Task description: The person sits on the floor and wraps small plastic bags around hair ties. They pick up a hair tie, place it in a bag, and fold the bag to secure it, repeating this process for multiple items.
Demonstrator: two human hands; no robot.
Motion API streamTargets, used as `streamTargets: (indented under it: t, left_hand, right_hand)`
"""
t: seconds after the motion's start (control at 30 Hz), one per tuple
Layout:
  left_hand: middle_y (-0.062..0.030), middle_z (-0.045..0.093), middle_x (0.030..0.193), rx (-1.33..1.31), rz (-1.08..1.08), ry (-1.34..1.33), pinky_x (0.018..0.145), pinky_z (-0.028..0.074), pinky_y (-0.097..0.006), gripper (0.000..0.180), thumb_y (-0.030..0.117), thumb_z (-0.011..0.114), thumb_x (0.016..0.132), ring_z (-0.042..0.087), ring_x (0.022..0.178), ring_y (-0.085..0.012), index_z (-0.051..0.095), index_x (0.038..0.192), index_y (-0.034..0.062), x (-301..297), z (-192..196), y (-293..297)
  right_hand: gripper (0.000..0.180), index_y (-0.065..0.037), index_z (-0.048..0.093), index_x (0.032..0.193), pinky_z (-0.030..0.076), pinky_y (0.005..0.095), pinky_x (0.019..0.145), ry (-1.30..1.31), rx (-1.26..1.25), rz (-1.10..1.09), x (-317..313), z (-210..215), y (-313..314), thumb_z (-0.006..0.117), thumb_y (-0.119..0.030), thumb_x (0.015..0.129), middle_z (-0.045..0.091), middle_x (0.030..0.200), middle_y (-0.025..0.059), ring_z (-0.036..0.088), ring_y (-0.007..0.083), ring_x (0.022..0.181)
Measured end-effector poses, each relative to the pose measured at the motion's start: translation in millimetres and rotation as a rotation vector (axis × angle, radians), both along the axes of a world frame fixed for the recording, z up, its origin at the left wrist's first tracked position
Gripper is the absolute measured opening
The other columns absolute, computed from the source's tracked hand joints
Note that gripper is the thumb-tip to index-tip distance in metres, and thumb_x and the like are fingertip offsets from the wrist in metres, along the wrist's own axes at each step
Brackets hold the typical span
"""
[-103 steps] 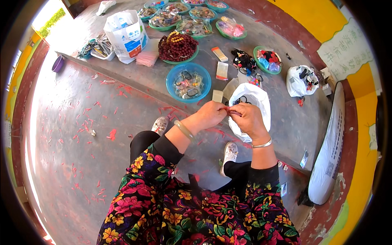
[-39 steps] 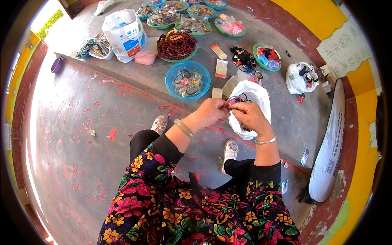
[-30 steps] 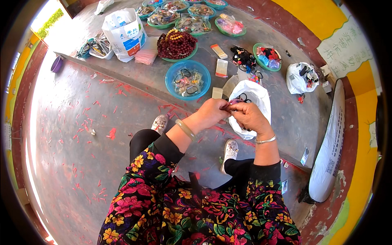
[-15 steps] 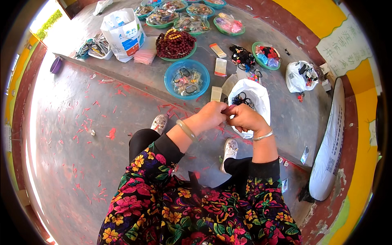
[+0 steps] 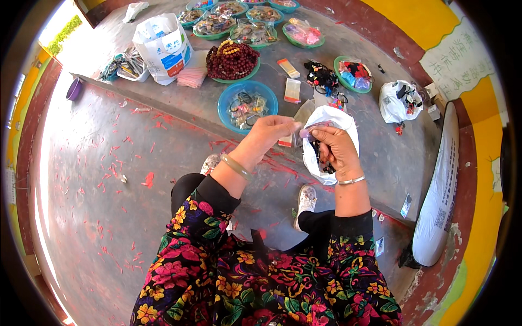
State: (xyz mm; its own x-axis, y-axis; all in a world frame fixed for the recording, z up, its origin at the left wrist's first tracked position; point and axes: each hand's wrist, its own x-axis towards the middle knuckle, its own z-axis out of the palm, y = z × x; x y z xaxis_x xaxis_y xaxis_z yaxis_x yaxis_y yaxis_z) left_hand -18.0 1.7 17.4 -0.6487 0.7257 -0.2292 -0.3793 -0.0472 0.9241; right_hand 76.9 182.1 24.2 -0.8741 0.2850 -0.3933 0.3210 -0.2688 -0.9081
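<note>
My left hand (image 5: 270,133), with a pale bangle at the wrist, is pinched closed at the fingertips; whatever it may hold is too small to make out. Close beside it, my right hand (image 5: 338,148), wearing a silver bangle, pinches a small see-through pinkish-purple piece (image 5: 305,132) between thumb and finger. Both hands are raised in front of a white plastic bag (image 5: 349,130), which stands with its mouth open and has dark, cord-like things (image 5: 328,168) inside, partly hidden by my right hand. Left of the hands sits a blue basin (image 5: 222,111) with small packaged items.
A green dish holds dark red bead strings (image 5: 232,61). Behind stand several filled basins and a large white bag (image 5: 163,51). Small boxes (image 5: 292,91) and black cords (image 5: 321,76) lie ahead. A raised floor edge crosses in front of me; red scraps litter the floor.
My hands, together before, have come apart. The left one moved left and up a little, and the pinkish-purple piece now shows between them at my right fingertips.
</note>
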Motion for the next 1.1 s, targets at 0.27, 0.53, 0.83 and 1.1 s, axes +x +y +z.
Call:
streamTargets:
  t: [0.27, 0.53, 0.83, 1.1]
  left_hand:
    - [-0.0020, 0.065, 0.089, 0.132, -0.050, -0.206, 0.052, 0.034, -0.017, 0.015, 0.010, 0.064, 0.081, 0.061, 0.078, -0.0069, 0.063, 0.095, 0.0045, -6.0, -21.3, 2.8]
    - [-0.0017, 0.066, 0.089, 0.122, 0.001, -0.182, 0.052, 0.036, -0.017, 0.017, 0.010, 0.064, 0.082, 0.061, 0.079, -0.0061, 0.063, 0.098, 0.0035, -1.4, -9.0, 4.0]
    - [-0.0007, 0.064, 0.088, 0.056, 0.009, -0.087, 0.054, 0.045, -0.019, 0.022, 0.011, 0.064, 0.083, 0.059, 0.075, -0.0069, 0.063, 0.103, 0.0008, 1.7, -13.0, 7.0]
    - [-0.0025, 0.064, 0.079, 0.076, 0.004, -0.031, 0.052, 0.043, -0.020, 0.016, 0.008, 0.065, 0.081, 0.056, 0.063, -0.0073, 0.063, 0.095, 0.0017, 3.7, -8.8, 7.3]
  right_hand:
    - [0.018, 0.004, 0.065, 0.095, 0.028, 0.0184, 0.031, 0.066, -0.044, -0.025, 0.3, 4.5, -8.8, 0.062, -0.010, 0.084, 0.052, 0.048, 0.0016, 0.040, 0.0052, 0.033]
    - [0.020, 0.005, 0.063, 0.098, 0.029, 0.0183, 0.031, 0.049, -0.065, 0.081, 4.0, 6.4, -2.0, 0.061, -0.009, 0.084, 0.052, 0.047, 0.0026, 0.041, 0.0060, 0.032]
    - [0.027, 0.004, 0.061, 0.107, 0.031, 0.0193, 0.031, 0.063, -0.176, 0.142, 5.1, 6.2, -5.0, 0.058, -0.012, 0.085, 0.047, 0.043, 0.0013, 0.036, 0.0065, 0.029]
    - [0.032, 0.004, 0.057, 0.115, 0.029, 0.0185, 0.032, 0.120, -0.220, 0.259, 8.8, 13.9, -8.4, 0.055, -0.010, 0.086, 0.041, 0.040, -0.0021, 0.029, 0.0048, 0.027]
